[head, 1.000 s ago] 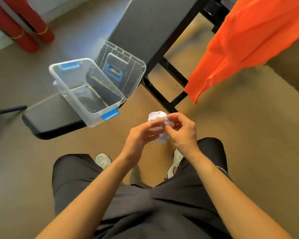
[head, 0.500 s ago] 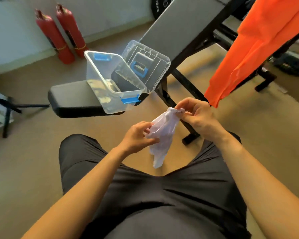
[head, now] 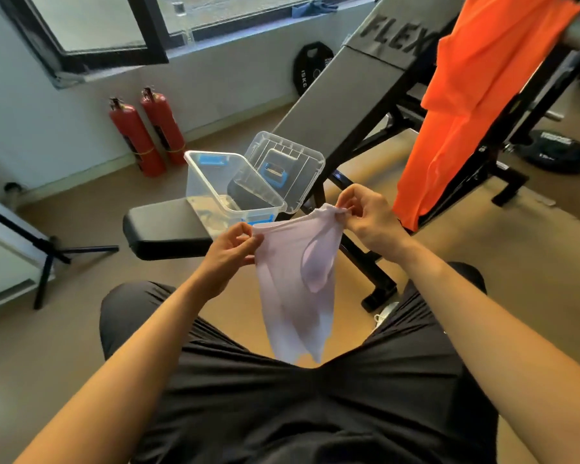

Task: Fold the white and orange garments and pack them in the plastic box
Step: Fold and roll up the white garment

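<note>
A small white garment point(head: 292, 296) hangs spread between my hands in front of my lap. My left hand point(head: 230, 251) pinches its upper left edge. My right hand point(head: 365, 212) pinches the upper right corner a little higher. Beyond it a clear plastic box point(head: 215, 192) with blue latches stands empty on the black bench seat, and its lid point(head: 282, 169) leans upright against the box's far side. An orange garment point(head: 476, 95) hangs from the bench frame at the upper right, out of reach of both hands.
The weight bench point(head: 168, 229) has a slanted grey backrest point(head: 345, 102) and black steel legs running under my right hand. Two red fire extinguishers point(head: 144, 135) stand by the wall. Weight plates point(head: 554, 152) lie on the floor at right, and a black stand point(head: 47, 252) is at left.
The white garment was bunched in both hands, then pulled apart; now it hangs spread between them. My view has tilted upward, showing the window and wall.
</note>
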